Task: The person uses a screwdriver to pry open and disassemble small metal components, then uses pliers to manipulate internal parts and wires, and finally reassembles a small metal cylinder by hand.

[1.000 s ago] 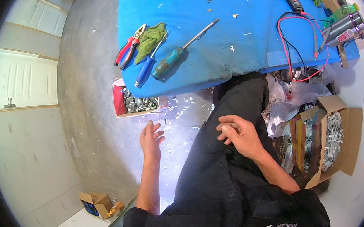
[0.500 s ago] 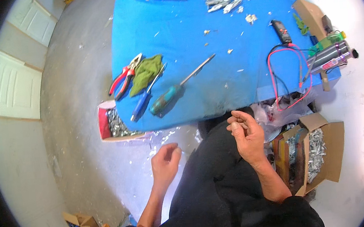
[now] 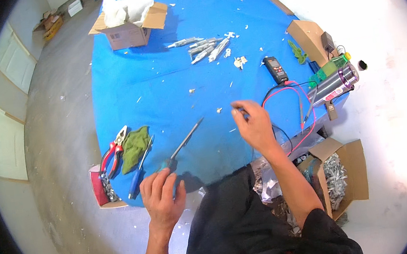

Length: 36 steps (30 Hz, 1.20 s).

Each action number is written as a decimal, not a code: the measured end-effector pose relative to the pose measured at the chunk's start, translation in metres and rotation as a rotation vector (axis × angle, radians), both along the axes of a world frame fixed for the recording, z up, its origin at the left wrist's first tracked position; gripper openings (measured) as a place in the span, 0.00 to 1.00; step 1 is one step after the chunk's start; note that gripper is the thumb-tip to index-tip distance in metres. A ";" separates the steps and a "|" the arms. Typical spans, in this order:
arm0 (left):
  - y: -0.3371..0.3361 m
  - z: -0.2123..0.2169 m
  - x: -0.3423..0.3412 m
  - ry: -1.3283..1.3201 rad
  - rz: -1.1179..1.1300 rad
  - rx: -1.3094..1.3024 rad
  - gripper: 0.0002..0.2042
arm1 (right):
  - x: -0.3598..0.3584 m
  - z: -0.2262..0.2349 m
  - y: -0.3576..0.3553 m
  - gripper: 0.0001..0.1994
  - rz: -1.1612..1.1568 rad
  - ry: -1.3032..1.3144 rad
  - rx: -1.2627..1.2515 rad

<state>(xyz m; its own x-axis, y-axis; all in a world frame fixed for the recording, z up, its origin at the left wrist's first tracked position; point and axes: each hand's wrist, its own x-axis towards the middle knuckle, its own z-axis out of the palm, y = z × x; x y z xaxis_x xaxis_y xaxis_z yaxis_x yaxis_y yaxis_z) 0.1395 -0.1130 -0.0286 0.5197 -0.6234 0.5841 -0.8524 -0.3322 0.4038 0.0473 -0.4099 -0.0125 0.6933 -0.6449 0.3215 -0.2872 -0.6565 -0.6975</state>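
Note:
My left hand [image 3: 162, 195] is at the table's near edge, its fingers bent and somewhat apart over the handle of a teal-handled screwdriver [image 3: 186, 141]. The handle is mostly hidden beneath the fingers, and no firm grip shows. Above the blue-covered table, my right hand [image 3: 254, 124] is half curled with a gap between thumb and fingers; I see nothing held there. Beside my left hand lie a blue-handled screwdriver [image 3: 136, 183], a green cloth [image 3: 136, 148] and red-handled pliers [image 3: 114, 154]. Several silvery, wrapped slim pieces [image 3: 203, 51] lie farther back on the table.
An opened cardboard box [image 3: 128, 37] with white plastic stands far left. A meter [image 3: 275, 70] with red and black leads and a steel flask [image 3: 335, 85] occupy the right side. Below the edge are a carton of metal pieces [image 3: 336, 180] and a red-lined box [image 3: 100, 188].
My view has shifted, showing more of the table's far part. Both hands have moved forward from in front of my lap, the left to the teal screwdriver's handle, the right over the tabletop.

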 end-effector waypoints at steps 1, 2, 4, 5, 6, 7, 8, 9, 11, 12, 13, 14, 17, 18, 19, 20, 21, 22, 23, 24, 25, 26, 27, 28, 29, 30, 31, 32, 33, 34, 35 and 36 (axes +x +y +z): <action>-0.002 -0.007 0.004 -0.008 0.001 0.030 0.18 | 0.012 -0.005 -0.017 0.12 -0.001 0.013 -0.041; -0.003 -0.011 0.006 -0.013 0.012 0.048 0.17 | 0.023 -0.008 -0.034 0.12 -0.006 0.030 -0.088; -0.005 -0.017 0.010 -0.028 0.036 0.091 0.17 | 0.045 -0.018 -0.069 0.12 0.005 0.025 -0.212; -0.005 -0.022 0.012 -0.033 0.053 0.117 0.17 | 0.056 -0.023 -0.085 0.12 0.011 0.022 -0.268; -0.006 -0.024 0.013 -0.044 0.063 0.134 0.16 | 0.066 -0.024 -0.101 0.13 0.023 0.032 -0.329; -0.005 -0.026 0.014 -0.056 0.078 0.156 0.16 | 0.079 -0.028 -0.115 0.13 0.042 0.041 -0.385; -0.005 -0.027 0.014 -0.068 0.093 0.177 0.16 | 0.090 -0.029 -0.127 0.14 0.061 0.049 -0.442; -0.006 -0.029 0.014 -0.068 0.107 0.200 0.14 | 0.102 -0.030 -0.137 0.15 0.058 0.058 -0.472; -0.008 -0.029 0.014 -0.062 0.117 0.218 0.13 | 0.121 -0.031 -0.155 0.16 0.049 0.077 -0.534; -0.008 -0.030 0.013 -0.059 0.121 0.227 0.13 | 0.129 -0.032 -0.166 0.17 0.056 0.078 -0.555; -0.007 -0.030 0.014 -0.067 0.129 0.236 0.12 | 0.138 -0.034 -0.173 0.17 0.067 0.075 -0.571; -0.006 -0.032 0.013 -0.057 0.134 0.235 0.12 | 0.146 -0.036 -0.181 0.18 0.078 0.073 -0.587; -0.007 -0.032 0.013 -0.035 0.143 0.226 0.12 | 0.161 -0.038 -0.198 0.19 0.139 0.133 -0.697; -0.007 -0.034 0.013 -0.035 0.144 0.220 0.12 | 0.164 -0.039 -0.202 0.18 0.157 0.167 -0.714; -0.008 -0.034 0.014 -0.038 0.148 0.213 0.12 | 0.167 -0.038 -0.207 0.17 0.177 0.197 -0.732; -0.007 -0.034 0.014 -0.042 0.150 0.206 0.12 | 0.168 -0.038 -0.211 0.16 0.195 0.227 -0.750; -0.007 -0.034 0.014 -0.043 0.152 0.206 0.12 | 0.167 -0.038 -0.214 0.15 0.200 0.244 -0.769; -0.009 -0.034 0.014 -0.048 0.154 0.196 0.12 | 0.166 -0.033 -0.219 0.14 0.201 0.258 -0.798; -0.010 -0.033 0.013 -0.052 0.155 0.187 0.12 | 0.164 -0.029 -0.222 0.13 0.201 0.273 -0.826; -0.011 -0.033 0.013 -0.046 0.163 0.182 0.12 | 0.162 -0.028 -0.221 0.14 0.217 0.289 -0.830; -0.011 -0.033 0.013 -0.045 0.170 0.177 0.12 | 0.158 -0.027 -0.217 0.15 0.231 0.301 -0.834; -0.011 -0.032 0.012 -0.045 0.178 0.171 0.12 | 0.155 -0.026 -0.213 0.16 0.245 0.312 -0.838; -0.011 -0.030 0.011 -0.044 0.173 0.169 0.12 | 0.151 -0.023 -0.210 0.16 0.222 0.313 -0.811; -0.012 -0.030 0.011 -0.045 0.167 0.168 0.13 | 0.149 -0.022 -0.208 0.17 0.200 0.312 -0.782; -0.013 -0.030 0.012 -0.046 0.164 0.167 0.13 | 0.149 -0.021 -0.207 0.17 0.180 0.310 -0.754; -0.014 -0.030 0.013 -0.060 0.166 0.151 0.12 | 0.151 -0.020 -0.208 0.16 0.180 0.316 -0.738; -0.013 -0.032 0.013 -0.066 0.168 0.140 0.11 | 0.152 -0.024 -0.208 0.16 0.185 0.331 -0.719; -0.013 -0.033 0.012 -0.073 0.173 0.128 0.10 | 0.153 -0.026 -0.209 0.16 0.192 0.343 -0.700; -0.014 -0.034 0.013 -0.077 0.177 0.110 0.11 | 0.153 -0.027 -0.211 0.16 0.195 0.349 -0.682; -0.011 -0.034 0.010 -0.058 0.157 0.115 0.11 | 0.155 -0.028 -0.208 0.17 0.206 0.353 -0.661; -0.013 -0.031 0.013 -0.058 0.151 0.105 0.12 | 0.165 -0.021 -0.209 0.18 0.219 0.334 -0.656; -0.014 -0.029 0.016 -0.059 0.145 0.096 0.12 | 0.166 -0.018 -0.208 0.18 0.222 0.348 -0.697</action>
